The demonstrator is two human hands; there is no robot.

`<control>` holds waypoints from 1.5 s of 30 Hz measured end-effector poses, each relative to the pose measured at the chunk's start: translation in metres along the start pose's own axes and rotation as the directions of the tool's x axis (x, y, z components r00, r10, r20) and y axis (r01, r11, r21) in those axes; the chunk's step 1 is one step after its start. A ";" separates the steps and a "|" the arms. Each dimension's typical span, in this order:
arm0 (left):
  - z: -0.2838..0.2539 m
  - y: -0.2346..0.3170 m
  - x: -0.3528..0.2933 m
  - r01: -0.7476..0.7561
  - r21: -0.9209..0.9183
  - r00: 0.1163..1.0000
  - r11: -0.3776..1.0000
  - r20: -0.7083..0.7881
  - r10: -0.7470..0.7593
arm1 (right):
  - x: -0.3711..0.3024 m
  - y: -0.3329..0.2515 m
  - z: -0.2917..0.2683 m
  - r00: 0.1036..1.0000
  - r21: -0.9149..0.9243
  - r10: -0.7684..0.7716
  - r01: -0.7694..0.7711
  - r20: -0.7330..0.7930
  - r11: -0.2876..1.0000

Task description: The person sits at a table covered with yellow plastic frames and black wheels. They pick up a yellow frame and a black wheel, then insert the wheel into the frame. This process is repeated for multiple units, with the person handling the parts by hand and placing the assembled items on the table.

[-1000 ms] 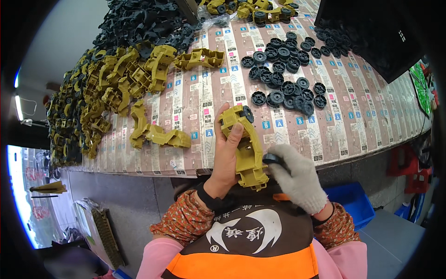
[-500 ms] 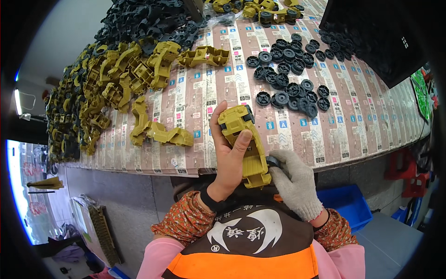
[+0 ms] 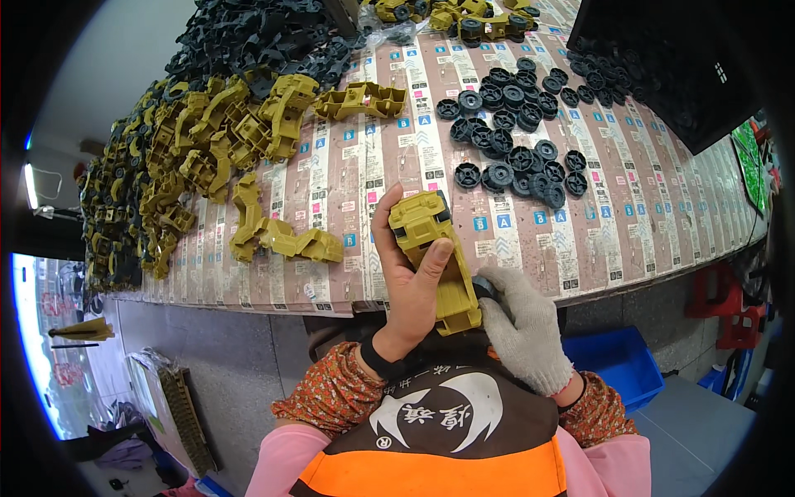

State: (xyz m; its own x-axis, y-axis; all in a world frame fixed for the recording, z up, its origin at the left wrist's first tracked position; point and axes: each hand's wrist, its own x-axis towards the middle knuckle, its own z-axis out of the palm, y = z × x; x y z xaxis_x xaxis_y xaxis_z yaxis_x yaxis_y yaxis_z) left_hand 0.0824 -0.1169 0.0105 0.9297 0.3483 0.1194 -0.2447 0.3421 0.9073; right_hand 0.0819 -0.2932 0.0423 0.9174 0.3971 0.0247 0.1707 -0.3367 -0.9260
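My bare left hand (image 3: pixel 407 286) is wrapped round a yellow toy truck body (image 3: pixel 455 300), its thumb across the middle. The truck is tilted, its cab end pointing away from me over the table's front edge. In a grey-white knit glove, my right hand (image 3: pixel 527 327) pinches a black toy wheel (image 3: pixel 484 287) against the truck's right side near the close end. Whether the wheel sits on an axle is hidden by the glove. Beyond the truck, several loose black wheels (image 3: pixel 513 95) lie in a scattered group on the table.
Yellow truck parts (image 3: pixel 203 149) are heaped on the left of the patterned table (image 3: pixel 381 174). A pile of dark plastic parts (image 3: pixel 257 37) stands behind them. A black bin (image 3: pixel 671 66) lies at the far right, spilling wheels. Below the table's right edge is a blue crate (image 3: pixel 617 364).
The truck has tipped slightly in my left hand, and its near end has drawn a little toward the left. My right hand stays pressed to the wheel, shifted only a touch.
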 end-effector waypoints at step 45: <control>0.004 0.006 -0.002 0.118 -0.121 0.979 0.986 -0.151 -0.135 | 0.001 0.011 0.002 0.993 0.093 0.110 -0.113 0.044 0.989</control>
State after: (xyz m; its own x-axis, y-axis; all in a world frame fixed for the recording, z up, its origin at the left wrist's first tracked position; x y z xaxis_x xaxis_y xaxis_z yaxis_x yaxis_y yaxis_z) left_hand 0.0801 -0.1193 0.0175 0.9021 0.4263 -0.0668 -0.1652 0.4841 0.8593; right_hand 0.0844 -0.2950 0.0312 0.9140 0.3949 -0.0934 0.0313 -0.2982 -0.9540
